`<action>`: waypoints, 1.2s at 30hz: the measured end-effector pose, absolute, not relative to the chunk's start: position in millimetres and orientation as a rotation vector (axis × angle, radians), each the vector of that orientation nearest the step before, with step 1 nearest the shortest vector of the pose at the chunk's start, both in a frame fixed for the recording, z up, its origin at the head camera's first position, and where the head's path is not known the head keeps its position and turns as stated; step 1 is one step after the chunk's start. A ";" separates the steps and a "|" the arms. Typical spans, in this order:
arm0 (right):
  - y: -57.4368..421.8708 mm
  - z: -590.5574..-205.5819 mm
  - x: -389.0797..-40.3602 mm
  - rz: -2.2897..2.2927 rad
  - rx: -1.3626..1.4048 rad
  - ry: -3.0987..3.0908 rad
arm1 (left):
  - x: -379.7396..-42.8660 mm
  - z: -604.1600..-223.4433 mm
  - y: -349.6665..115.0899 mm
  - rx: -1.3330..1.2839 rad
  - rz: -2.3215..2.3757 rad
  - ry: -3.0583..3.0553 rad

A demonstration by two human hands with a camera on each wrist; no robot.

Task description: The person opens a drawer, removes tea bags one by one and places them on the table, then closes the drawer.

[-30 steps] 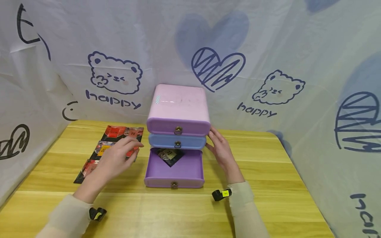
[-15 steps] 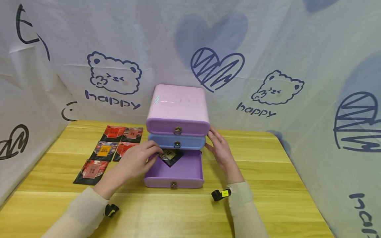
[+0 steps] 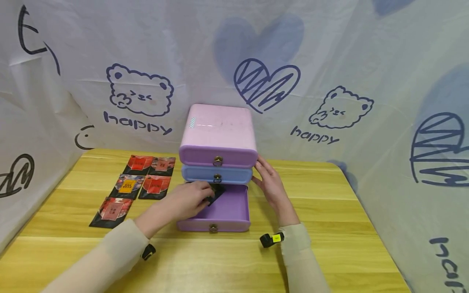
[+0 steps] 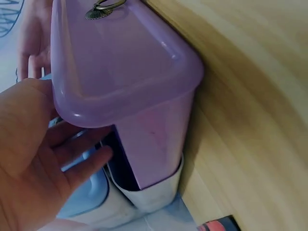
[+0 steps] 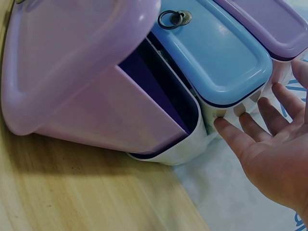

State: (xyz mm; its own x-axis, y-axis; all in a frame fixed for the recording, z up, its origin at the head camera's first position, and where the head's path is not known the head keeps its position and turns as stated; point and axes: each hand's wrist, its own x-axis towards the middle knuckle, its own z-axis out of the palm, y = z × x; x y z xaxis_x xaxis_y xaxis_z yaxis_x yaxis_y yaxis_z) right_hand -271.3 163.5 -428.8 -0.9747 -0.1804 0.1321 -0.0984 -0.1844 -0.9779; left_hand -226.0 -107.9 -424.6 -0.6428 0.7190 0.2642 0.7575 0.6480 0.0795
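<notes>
A small drawer cabinet stands on the table, its purple bottom drawer pulled out. Inside this drawer lies a flat black packet. My left hand reaches over the drawer's left side, thumb and fingertips right at the packet and covering its label. Whether they pinch it I cannot tell. In the left wrist view, the outer fingers stretch behind the drawer front. My right hand holds its extended fingertips against the cabinet's right side, beside the blue middle drawer.
Several black-and-red packets lie in two columns at the table's left, among them a packet with an orange label and a packet nearest the front. A printed white cloth hangs close behind the cabinet.
My left hand has moved right from over the packets on the table to the packet in the drawer, uncovering those on the table. The right hand has stayed at the cabinet's side.
</notes>
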 end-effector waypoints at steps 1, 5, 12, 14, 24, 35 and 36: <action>163.6 -428.9 -271.4 -2.352 -0.336 1.972 | -226.5 -423.9 -105.9 -1.204 -0.246 -2.688; 164.1 -429.0 -271.9 -2.351 -0.333 1.972 | -229.8 -423.0 -98.7 -1.175 -0.131 -2.804; 164.3 -427.2 -271.4 -2.352 -0.346 1.965 | -233.5 -427.7 -88.3 -1.113 0.030 -2.947; 164.5 -427.0 -271.2 -2.350 -0.351 1.967 | -234.6 -429.4 -85.7 -1.084 0.053 -2.989; 164.1 -426.7 -270.1 -2.347 -0.324 1.987 | -243.0 -437.0 -75.5 -0.955 0.119 -3.135; 164.2 -426.5 -269.7 -2.330 -0.342 1.987 | -242.3 -437.4 -73.2 -1.047 0.135 -3.104; 164.5 -426.6 -269.9 -2.331 -0.336 1.988 | -242.4 -437.8 -73.6 -1.058 0.130 -3.087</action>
